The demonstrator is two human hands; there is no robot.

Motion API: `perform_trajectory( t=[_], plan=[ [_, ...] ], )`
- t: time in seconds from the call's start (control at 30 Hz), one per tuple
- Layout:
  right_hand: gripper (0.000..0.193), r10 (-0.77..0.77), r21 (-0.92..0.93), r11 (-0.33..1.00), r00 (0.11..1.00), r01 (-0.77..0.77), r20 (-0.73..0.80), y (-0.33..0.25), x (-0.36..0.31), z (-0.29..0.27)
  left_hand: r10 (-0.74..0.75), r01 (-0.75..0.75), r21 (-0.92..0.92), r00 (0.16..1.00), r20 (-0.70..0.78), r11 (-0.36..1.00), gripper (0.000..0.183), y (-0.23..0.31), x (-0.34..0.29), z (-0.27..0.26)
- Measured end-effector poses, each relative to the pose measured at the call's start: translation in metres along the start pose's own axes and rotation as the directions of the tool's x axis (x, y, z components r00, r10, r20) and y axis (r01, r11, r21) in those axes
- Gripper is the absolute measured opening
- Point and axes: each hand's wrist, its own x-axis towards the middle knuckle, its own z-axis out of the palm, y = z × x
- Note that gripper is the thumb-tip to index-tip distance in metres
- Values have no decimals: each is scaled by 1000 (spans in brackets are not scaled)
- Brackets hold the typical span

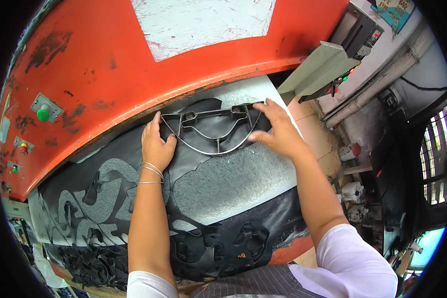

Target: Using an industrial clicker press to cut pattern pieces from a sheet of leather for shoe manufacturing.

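A steel-strip cutting die [208,113], half-moon shaped with an inner curved strip and short cross struts, lies on dark grey sheet material [129,144]. At its left corner, my left hand [156,145] grips the frame, fingertips on the far corner and thumb on the curved edge. My right hand [281,133] holds the right end, index finger at the far corner and thumb against the curve. Cut-out gaps in the sheet expose the worn, speckled surface of the white cutting board [253,188] underneath.
An orange press machine [94,64] with a green button [43,114] spans the far side. Dark offcuts [97,263] heap along the near left edge, and a cut black sheet [243,243] hangs nearer me. A beige metal bracket [320,67] stands at the far right.
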Motion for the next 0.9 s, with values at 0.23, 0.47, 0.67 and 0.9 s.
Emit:
perform_trajectory(
  t=[0.23,0.47,0.67,0.9],
  plan=[
    [31,-847,19,498,481,867,225,-92,67,29,26,-14,205,998,-54,979,70,3,-32,-9],
    [16,-810,149,147,33,978,586,-125,116,81,15,-58,255,986,166,965,49,33,-119,-37],
    [7,-921,26,145,126,989,369,-159,106,3,3,-19,138,993,114,990,43,22,-132,-44],
    [23,-322,-25,931,850,365,418,-64,63,-31,1,-9,101,997,82,995,42,19,-132,-45]
  ],
)
